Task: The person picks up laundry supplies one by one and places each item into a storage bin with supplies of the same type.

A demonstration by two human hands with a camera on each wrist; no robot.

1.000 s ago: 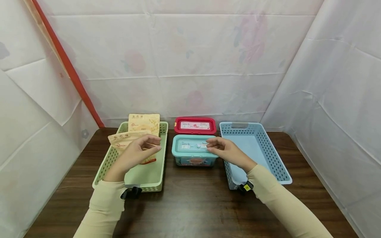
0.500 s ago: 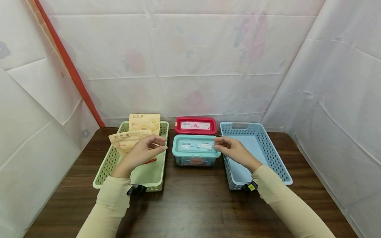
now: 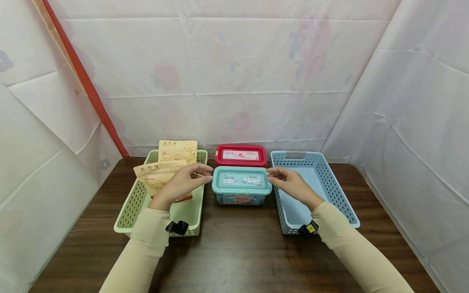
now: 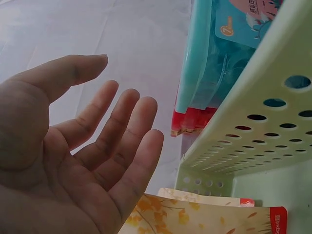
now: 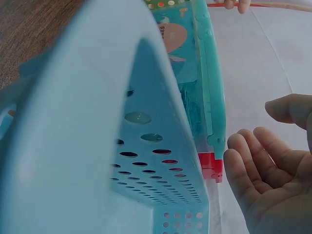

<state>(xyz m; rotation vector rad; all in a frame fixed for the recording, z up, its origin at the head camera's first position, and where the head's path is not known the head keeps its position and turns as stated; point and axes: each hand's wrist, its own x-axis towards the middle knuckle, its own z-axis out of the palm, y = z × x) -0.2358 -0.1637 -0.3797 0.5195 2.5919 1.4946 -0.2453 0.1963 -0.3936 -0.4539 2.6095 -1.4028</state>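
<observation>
A teal lidded plastic box (image 3: 242,183) stands mid-table between two baskets, and a red-lidded box (image 3: 240,155) sits right behind it. My left hand (image 3: 187,181) hovers over the green basket's right side, its fingertips close to the teal box's left edge. In the left wrist view that hand (image 4: 102,141) has loosely bent fingers with nothing in them. My right hand (image 3: 291,183) is over the blue basket's left rim, fingertips right at the teal lid's right edge. The right wrist view shows the hand (image 5: 268,165) with relaxed fingers, holding nothing, beside the teal lid (image 5: 214,87).
The green basket (image 3: 190,219) on the left holds two cream-coloured pouches (image 3: 177,151), one upright at the back and one leaning. A blue basket (image 3: 338,199) stands on the right. Brown wooden table (image 3: 238,252) extends in front; a pale printed cloth (image 3: 234,81) hangs behind.
My left hand has moved right toward the teal box's left edge. My right hand has drawn back to the right, off the lid's top to its right edge. Boxes and baskets stay put.
</observation>
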